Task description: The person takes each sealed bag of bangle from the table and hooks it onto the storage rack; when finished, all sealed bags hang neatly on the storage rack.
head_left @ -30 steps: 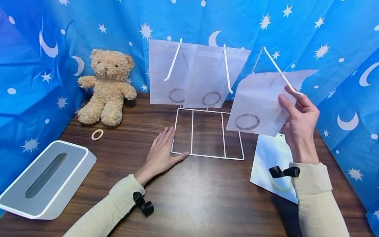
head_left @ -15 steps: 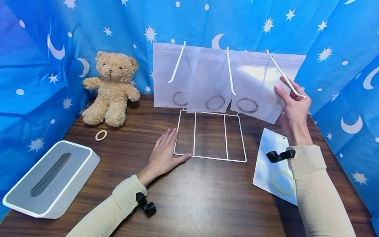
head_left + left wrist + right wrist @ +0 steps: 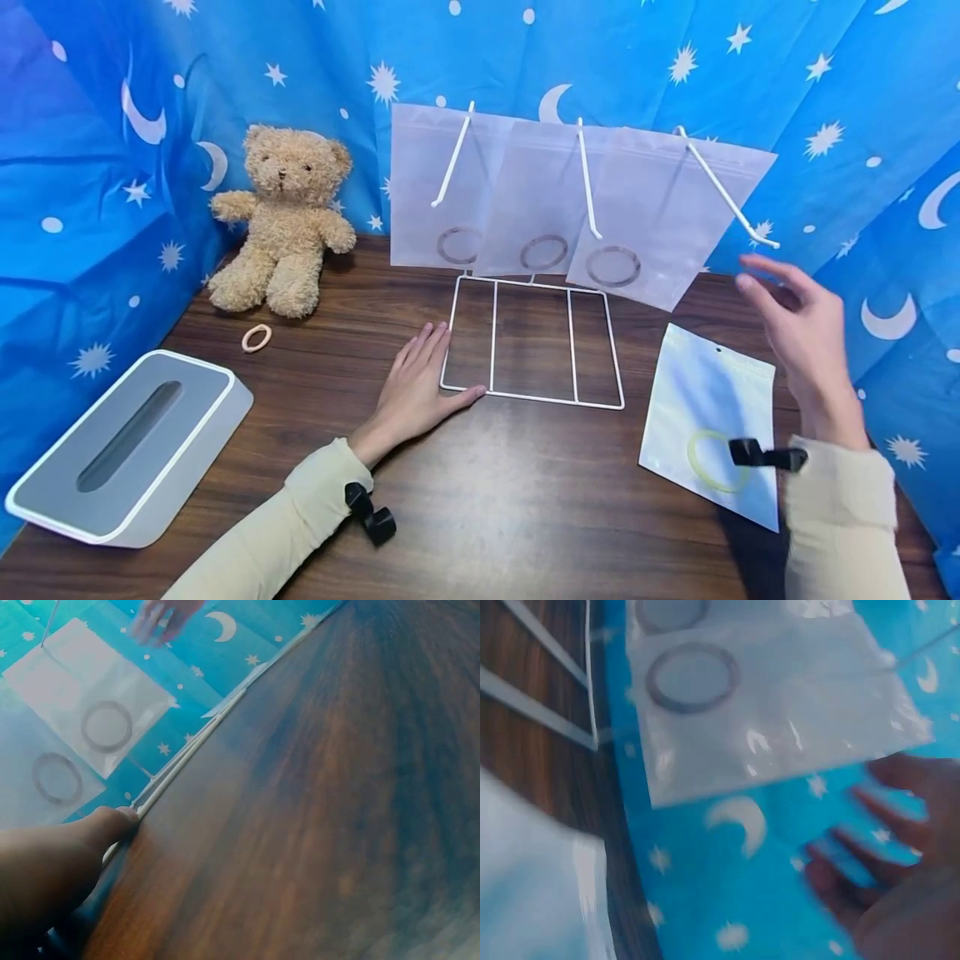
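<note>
A white wire rack (image 3: 572, 346) stands on the table, with three arms reaching forward at its top. Three translucent zip bags hang there: a left bag (image 3: 442, 183), a middle bag (image 3: 532, 200) and a right bag (image 3: 652, 217), each with a dark ring showing low down. My left hand (image 3: 412, 392) rests flat at the base's left front corner, thumb on its front wire. To the right of the rack's right arm (image 3: 727, 196), my right hand (image 3: 810, 342) is in the air with fingers loosely bent, holding nothing. Below it lies another zip bag (image 3: 697, 392) with a yellowish ring.
A teddy bear (image 3: 281, 225) sits at the back left. In front of it lies a small pale wooden ring (image 3: 257, 338). A grey and white tissue box (image 3: 127, 450) stands at the left edge. Blue star-print cloth (image 3: 645, 67) encloses the table's back and sides.
My right hand has slid the right bag back along its arm, let go of it and drawn away to the right. My left hand has stayed on the rack's base.
</note>
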Demonstrator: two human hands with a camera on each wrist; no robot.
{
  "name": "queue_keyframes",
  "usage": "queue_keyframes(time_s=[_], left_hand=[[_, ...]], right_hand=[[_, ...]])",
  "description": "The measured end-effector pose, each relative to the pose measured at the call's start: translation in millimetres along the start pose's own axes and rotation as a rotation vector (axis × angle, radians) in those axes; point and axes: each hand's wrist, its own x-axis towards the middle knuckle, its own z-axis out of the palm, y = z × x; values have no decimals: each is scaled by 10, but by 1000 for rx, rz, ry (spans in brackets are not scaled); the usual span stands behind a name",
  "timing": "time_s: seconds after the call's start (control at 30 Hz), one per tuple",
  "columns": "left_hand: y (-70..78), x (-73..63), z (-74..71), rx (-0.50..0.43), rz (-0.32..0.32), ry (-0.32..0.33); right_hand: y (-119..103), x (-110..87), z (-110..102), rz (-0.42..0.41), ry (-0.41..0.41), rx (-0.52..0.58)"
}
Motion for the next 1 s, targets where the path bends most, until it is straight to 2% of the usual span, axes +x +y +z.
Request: queue_keyframes(time_s=[0.1, 0.13, 0.23, 0.3, 0.4, 0.5, 0.63, 0.73, 0.9, 1.0], left_hand=[[6, 7, -9, -7, 6, -1], [5, 9, -14, -8, 5, 0], [1, 10, -31, -3, 0, 5], [-1, 8, -37, -1, -2, 7], [8, 6, -36, -2, 1, 4], [21, 11, -30, -5, 10, -2], [22, 32, -38, -2, 21, 7], [21, 48, -49, -5, 26, 13], [24, 29, -45, -13, 14, -2], [29, 15, -37, -17, 6, -5]], right_hand=[[179, -242, -186, 137, -159, -481], [238, -295, -221, 185, -227, -590], [394, -385, -252, 342, -395, -797], [469, -413, -230, 458, -438, -856], [549, -432, -190, 569, -454, -886], [609, -437, -180, 594, -450, -903], [638, -408, -195, 558, -464, -887], [655, -400, -205, 531, -443, -834], [716, -407, -241, 421, -342, -681], [747, -413, -318, 361, -330, -585]])
